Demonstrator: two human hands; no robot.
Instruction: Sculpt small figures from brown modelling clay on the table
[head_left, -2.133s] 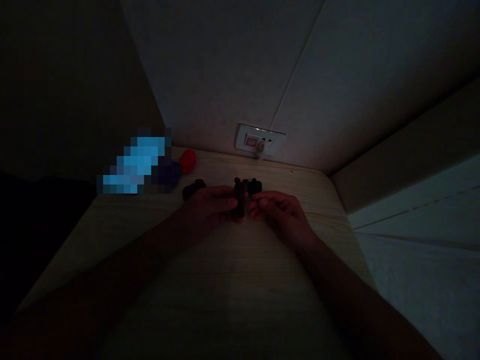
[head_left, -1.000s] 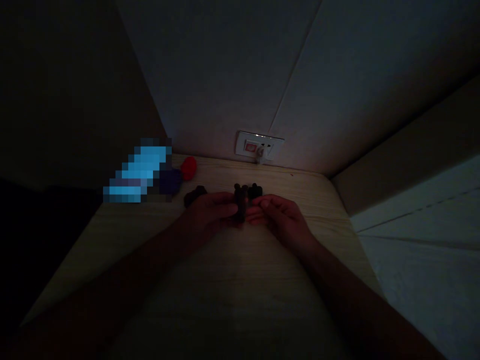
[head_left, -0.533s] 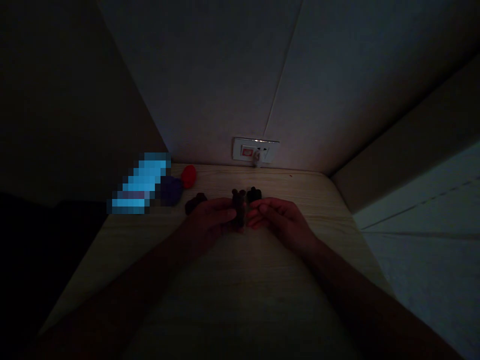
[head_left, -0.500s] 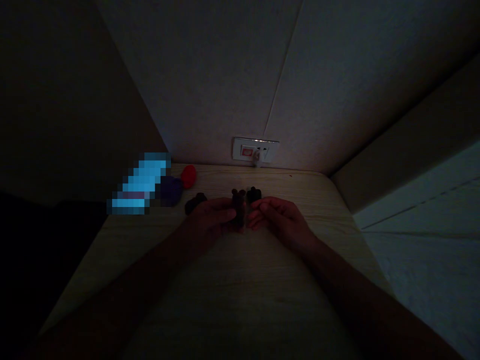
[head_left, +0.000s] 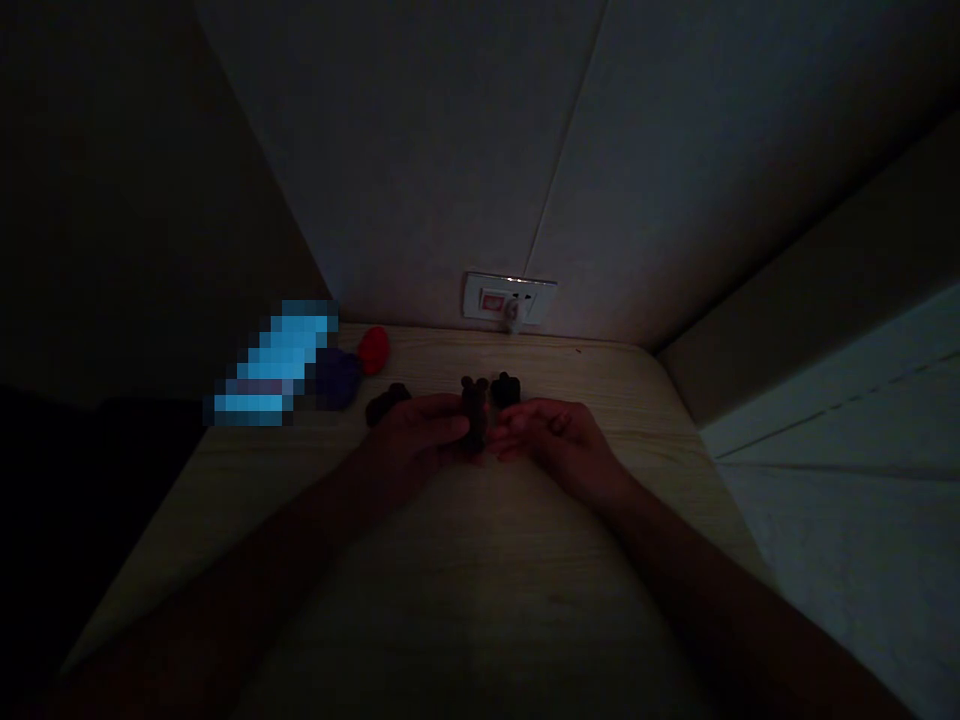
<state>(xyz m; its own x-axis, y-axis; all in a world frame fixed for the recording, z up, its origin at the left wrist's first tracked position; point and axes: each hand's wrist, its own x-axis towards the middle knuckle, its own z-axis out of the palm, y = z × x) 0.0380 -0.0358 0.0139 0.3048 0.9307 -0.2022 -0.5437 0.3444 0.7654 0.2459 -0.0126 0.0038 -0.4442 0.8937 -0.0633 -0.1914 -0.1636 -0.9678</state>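
Observation:
In the dim light, my left hand (head_left: 420,432) has its thumb and fingers closed on a small dark figure with two round ears (head_left: 474,415), upright just above or on the tabletop. My right hand (head_left: 559,435) is close beside the figure's right side, fingers stretched toward it and loosely apart. A small reddish shape shows at its palm, too dark to make out. Behind the right fingertips sits a dark lump (head_left: 506,388). Another dark lump (head_left: 388,402) lies behind my left hand, partly hidden by it.
A purple lump (head_left: 337,378) and a red lump (head_left: 373,350) lie at the back left of the wooden tabletop (head_left: 480,580). Next to them is a bright, pixelated blue rectangle (head_left: 281,360). A wall socket (head_left: 491,298) with something plugged in is behind.
The right hand's thumb and fingers have shifted slightly, and a small reddish shape now shows at its palm. My left hand keeps its hold on the figure. The view has moved slightly.

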